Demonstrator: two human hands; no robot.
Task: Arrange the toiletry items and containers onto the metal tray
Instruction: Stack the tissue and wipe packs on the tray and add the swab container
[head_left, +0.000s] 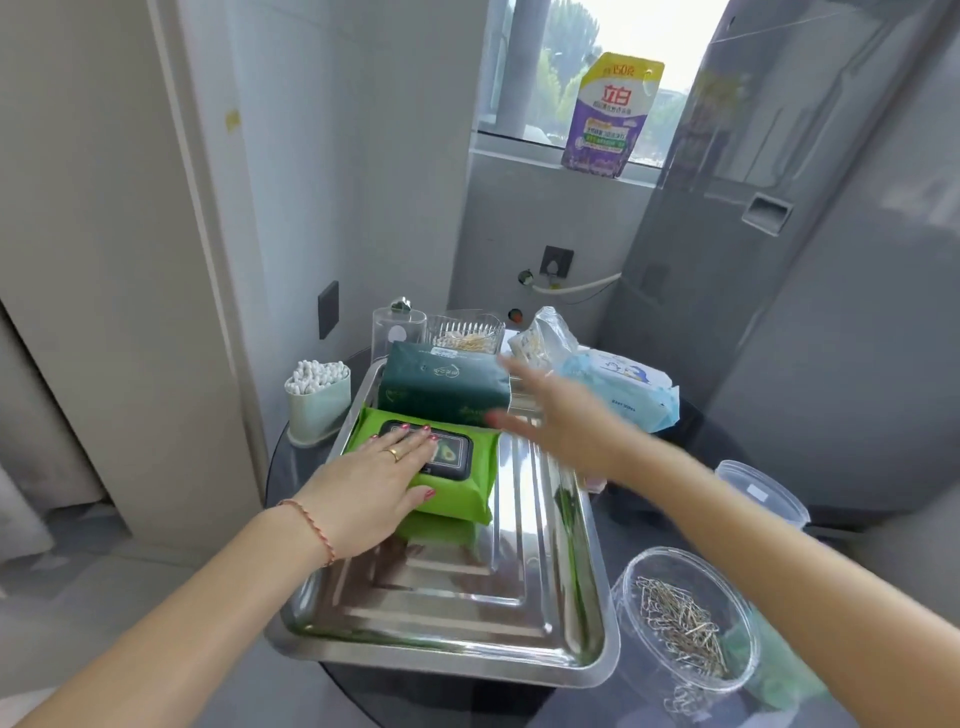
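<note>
A shiny metal tray (467, 618) lies on a dark round table. In its far half sit a dark green tissue pack (441, 389) and, nearer, a bright green wipes pack (467, 493). My left hand (374, 478) rests flat on the wipes pack with straight fingers. My right hand (561, 415), blurred, hovers open above the tray's far right side, empty, between the dark green pack and a light blue wipes pack (628, 389) that lies off the tray.
Left of the tray stands a cotton swab holder (318, 400). Behind it are a clear canister (397, 332), a ribbed glass cup (465, 332) and a plastic bag (543, 338). A clear jar of paper clips (685, 623) and another clear container (763, 493) stand at right. A detergent pouch (613, 114) leans on the windowsill.
</note>
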